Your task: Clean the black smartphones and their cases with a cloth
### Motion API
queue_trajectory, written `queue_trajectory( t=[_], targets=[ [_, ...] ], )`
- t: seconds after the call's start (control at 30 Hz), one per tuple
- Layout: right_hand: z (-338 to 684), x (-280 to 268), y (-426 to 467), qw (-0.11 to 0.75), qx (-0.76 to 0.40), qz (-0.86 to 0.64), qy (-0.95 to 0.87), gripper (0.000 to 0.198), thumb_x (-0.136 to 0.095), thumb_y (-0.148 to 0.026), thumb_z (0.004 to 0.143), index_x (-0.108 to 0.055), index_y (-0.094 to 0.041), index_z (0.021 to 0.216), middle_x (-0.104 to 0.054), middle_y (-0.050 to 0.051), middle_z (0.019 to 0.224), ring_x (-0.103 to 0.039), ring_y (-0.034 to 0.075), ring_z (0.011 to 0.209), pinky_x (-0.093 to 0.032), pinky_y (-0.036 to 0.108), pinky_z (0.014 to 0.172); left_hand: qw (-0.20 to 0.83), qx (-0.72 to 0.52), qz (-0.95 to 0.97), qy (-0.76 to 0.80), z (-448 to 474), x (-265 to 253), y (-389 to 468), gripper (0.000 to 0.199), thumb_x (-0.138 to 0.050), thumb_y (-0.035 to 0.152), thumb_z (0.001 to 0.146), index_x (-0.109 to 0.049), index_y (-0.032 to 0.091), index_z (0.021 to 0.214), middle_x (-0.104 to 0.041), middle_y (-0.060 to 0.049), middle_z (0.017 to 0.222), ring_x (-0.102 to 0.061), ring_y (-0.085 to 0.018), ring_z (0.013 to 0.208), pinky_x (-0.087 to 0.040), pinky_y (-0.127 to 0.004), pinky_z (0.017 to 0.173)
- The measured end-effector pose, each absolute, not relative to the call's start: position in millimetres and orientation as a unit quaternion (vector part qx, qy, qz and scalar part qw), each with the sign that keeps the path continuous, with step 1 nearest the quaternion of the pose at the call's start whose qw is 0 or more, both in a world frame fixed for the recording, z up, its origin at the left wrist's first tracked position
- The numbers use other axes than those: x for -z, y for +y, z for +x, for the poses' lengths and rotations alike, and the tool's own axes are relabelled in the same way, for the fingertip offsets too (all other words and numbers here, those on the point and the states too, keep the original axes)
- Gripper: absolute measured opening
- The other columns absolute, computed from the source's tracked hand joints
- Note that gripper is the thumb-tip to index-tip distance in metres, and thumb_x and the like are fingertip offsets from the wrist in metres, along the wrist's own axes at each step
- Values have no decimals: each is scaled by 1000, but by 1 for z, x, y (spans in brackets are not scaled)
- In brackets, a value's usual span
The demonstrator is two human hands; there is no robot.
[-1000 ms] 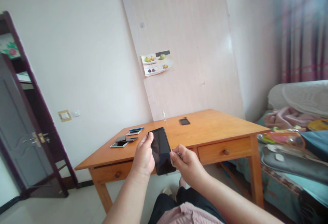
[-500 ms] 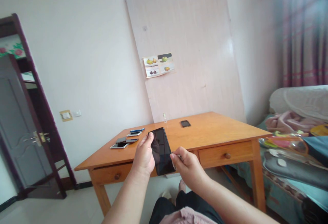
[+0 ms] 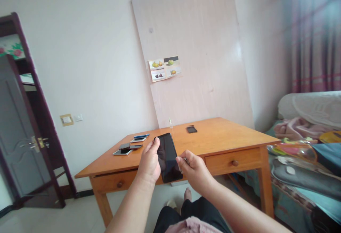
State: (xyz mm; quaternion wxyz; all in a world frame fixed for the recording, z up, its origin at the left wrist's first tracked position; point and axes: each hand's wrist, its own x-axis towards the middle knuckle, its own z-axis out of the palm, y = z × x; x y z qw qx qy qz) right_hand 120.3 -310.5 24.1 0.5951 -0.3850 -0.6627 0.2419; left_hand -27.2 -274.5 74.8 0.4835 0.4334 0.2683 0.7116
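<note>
**K:** Black phone [image 3: 167, 157], screen dark, is up in front of the wooden table [image 3: 213, 138], over its near edge as seen from the head cam. Tilted, top end leaning away from the person.

**M:** Who's got it?

**K:** Left hand [image 3: 150, 163]. Wrapped along the phone's left edge, thumb tip up near the top corner. Firm clasp, phone is off the table.

**M:** Right hand?

**K:** Right hand [image 3: 195, 170] sits at the phone's right edge, low down. Thumb and forefinger pinched together on something small and pale against that edge. Too small to tell what. Fingers closed around it, touching or just beside the phone; can't resolve which.

**M:** What's on the table?

**K:** Cluster of other phones [image 3: 130, 144] on the left part of the table top, flat, some overlapping. Small clear bottle [image 3: 170, 122] at the table's far edge, upright. Dark blurred object [image 3: 191, 129] just right of the bottle, lying flat.

**M:** Beyond the table?

**K:** Pale board [image 3: 197, 48] leaning on the wall behind the table, fruit pictures [image 3: 164, 68] stuck to it. Dark door [image 3: 18, 133] well left of the table. Bed with piled bedding [image 3: 306, 144] right of the table.
</note>
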Motion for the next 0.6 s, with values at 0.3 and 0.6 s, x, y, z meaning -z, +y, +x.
queue_trajectory(
  t=[0.3, 0.6],
  targets=[
    [128, -39, -300, 631, -233, -385, -632, 34, -51, -50, 89, -49, -21, 70, -49, -4, 56, -44, 11, 54, -35, 24, 54, 528, -667, 461, 251, -18, -67, -279, 33, -76, 35, 77, -70, 17, 103, -74, -8, 101, -65, -22, 105, -44, -38, 102],
    [129, -39, -294, 609, -217, -396, -652, 36, -50, -51, 89, -50, -21, 71, -47, -4, 56, -43, 12, 55, -34, 23, 53, 550, -658, 453, 245, -20, -66, -278, 31, -78, 34, 75, -70, 16, 100, -74, -8, 97, -67, -22, 102, -46, -38, 99]
  ],
)
